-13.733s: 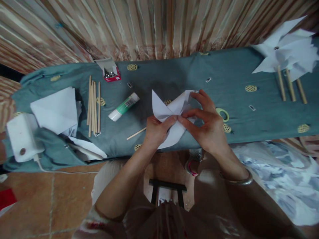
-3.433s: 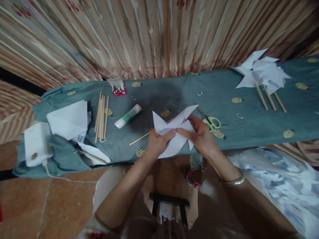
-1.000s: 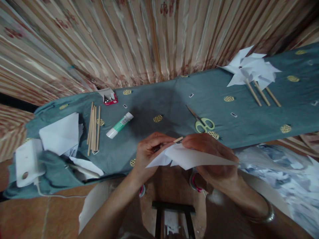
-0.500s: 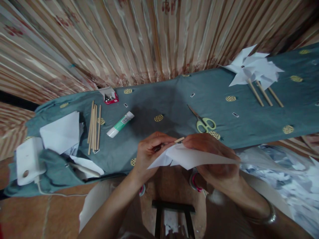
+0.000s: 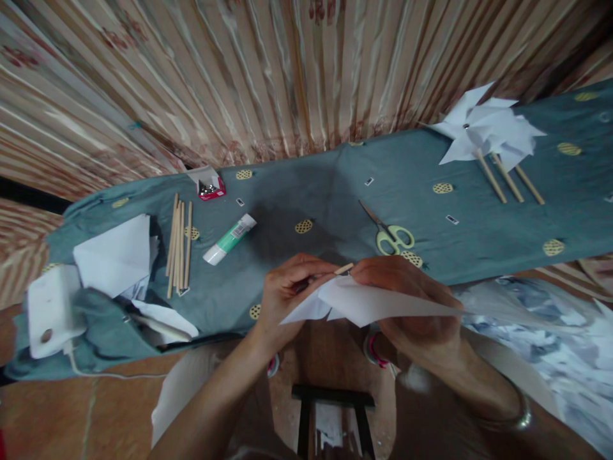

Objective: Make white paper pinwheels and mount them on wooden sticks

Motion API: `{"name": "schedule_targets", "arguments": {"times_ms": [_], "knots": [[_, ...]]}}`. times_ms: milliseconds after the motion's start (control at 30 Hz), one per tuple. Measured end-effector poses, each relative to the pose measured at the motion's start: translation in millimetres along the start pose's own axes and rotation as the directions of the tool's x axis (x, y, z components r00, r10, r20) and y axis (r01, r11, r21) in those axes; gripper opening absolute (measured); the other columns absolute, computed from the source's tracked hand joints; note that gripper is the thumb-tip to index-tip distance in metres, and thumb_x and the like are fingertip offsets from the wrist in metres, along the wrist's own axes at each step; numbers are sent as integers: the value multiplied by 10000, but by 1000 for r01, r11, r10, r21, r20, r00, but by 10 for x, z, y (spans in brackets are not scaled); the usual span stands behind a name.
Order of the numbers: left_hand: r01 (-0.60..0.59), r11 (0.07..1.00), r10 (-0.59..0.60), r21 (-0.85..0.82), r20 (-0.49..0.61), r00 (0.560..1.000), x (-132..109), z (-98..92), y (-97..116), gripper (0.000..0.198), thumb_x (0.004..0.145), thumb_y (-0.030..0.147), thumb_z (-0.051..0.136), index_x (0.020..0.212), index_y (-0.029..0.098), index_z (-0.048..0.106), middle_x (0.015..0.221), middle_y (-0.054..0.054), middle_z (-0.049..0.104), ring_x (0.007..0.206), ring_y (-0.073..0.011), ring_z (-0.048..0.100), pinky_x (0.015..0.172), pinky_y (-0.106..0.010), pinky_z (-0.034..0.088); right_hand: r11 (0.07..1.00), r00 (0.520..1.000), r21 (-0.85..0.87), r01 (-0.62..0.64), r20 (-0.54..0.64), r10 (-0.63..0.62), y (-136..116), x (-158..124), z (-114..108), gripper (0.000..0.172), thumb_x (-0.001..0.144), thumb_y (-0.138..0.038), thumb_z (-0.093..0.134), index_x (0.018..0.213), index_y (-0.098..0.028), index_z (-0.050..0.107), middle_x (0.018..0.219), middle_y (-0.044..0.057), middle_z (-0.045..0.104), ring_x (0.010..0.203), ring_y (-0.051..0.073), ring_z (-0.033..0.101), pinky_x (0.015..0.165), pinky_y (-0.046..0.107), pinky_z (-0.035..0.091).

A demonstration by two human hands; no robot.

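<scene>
Between my hands, just off the table's near edge, is a folded white paper pinwheel [image 5: 357,303] with its blades pointing toward my lap. The end of a wooden stick [image 5: 343,269] pokes out above the paper, between the fingertips of both hands. My left hand [image 5: 287,291] is closed around the stick and the paper's left side. My right hand [image 5: 407,287] is closed too, thumb and fingers at the pinwheel's middle beside the stick end. Whether a pin joins them is hidden by the fingers. Green-handled scissors [image 5: 395,237] lie just beyond my right hand.
On the cloth-covered table [image 5: 335,185] lie a glue stick [image 5: 230,239], loose wooden sticks [image 5: 179,249], a red box of pins [image 5: 211,185], paper sheets [image 5: 115,255] and a white power strip [image 5: 52,313]. Finished pinwheels [image 5: 488,128] rest far right. A bag of paper scraps [image 5: 536,345] is at right.
Both hands keep almost the same hold on the pinwheel and stick. The view has shifted very slightly; nothing on the table has moved.
</scene>
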State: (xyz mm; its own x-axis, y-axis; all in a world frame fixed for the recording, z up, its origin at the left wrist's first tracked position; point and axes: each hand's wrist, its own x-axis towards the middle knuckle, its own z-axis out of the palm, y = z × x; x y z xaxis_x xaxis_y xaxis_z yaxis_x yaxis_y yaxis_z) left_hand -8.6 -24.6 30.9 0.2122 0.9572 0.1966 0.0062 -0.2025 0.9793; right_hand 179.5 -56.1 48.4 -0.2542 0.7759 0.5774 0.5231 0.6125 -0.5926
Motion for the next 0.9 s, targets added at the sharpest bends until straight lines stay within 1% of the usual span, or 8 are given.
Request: {"name": "schedule_targets", "arguments": {"times_ms": [133, 233, 433, 633, 767, 900], "knots": [[3, 1000, -3, 3, 4, 1000, -3, -4, -1, 78, 839, 266, 725, 863, 228, 789, 810, -48, 746, 724, -125, 659, 646, -215, 503, 1000, 1000, 3, -11, 9, 11, -12, -8, -7, 331, 841, -33, 525, 1116, -205, 596, 988, 75, 702, 941, 204, 692, 792, 354, 601], [11, 1000, -11, 5, 4, 1000, -3, -5, 3, 79, 836, 271, 728, 859, 227, 790, 801, -46, 740, 717, -122, 656, 630, -209, 494, 1000, 1000, 0, 3, 12, -3, -17, -11, -7, 334, 837, -30, 534, 1122, -195, 590, 991, 77, 701, 949, 200, 687, 802, 351, 598], [0, 1000, 0, 3, -1, 1000, -3, 3, 8, 81, 837, 275, 727, 857, 227, 788, 791, -42, 738, 705, -120, 654, 622, -210, 496, 1000, 1000, -1, -20, 17, 20, -20, -9, -4, 337, 842, -28, 530, 1121, -209, 584, 991, 78, 703, 955, 203, 688, 815, 352, 596], [-16, 1000, 16, -11, 1, 1000, -2, 5, 7, 79, 833, 281, 732, 863, 237, 791, 794, -46, 744, 720, -126, 661, 643, -218, 505, 1000, 1000, -7, -10, 13, 10, 5, -39, 17, 321, 846, -46, 549, 1128, -194, 589, 1000, 77, 709, 969, 200, 685, 831, 344, 593], [0, 1000, 0, -15, 7, 1000, 1, 4, 17, 102, 831, 312, 732, 859, 234, 793, 787, -54, 740, 715, -135, 660, 637, -230, 507, 999, 999, 14, -40, 17, 39, 13, -53, 20, 358, 831, -34, 550, 1133, -221, 592, 1012, 61, 716, 958, 201, 696, 815, 346, 596], [7, 1000, -7, -16, -2, 1000, -7, 5, 17, 117, 826, 328, 737, 860, 230, 791, 792, -56, 738, 712, -138, 660, 634, -237, 511, 999, 1000, 15, -29, 7, 29, 16, -43, 15, 356, 832, -35, 556, 1129, -228, 593, 1004, 62, 713, 946, 201, 694, 812, 352, 593]]}}
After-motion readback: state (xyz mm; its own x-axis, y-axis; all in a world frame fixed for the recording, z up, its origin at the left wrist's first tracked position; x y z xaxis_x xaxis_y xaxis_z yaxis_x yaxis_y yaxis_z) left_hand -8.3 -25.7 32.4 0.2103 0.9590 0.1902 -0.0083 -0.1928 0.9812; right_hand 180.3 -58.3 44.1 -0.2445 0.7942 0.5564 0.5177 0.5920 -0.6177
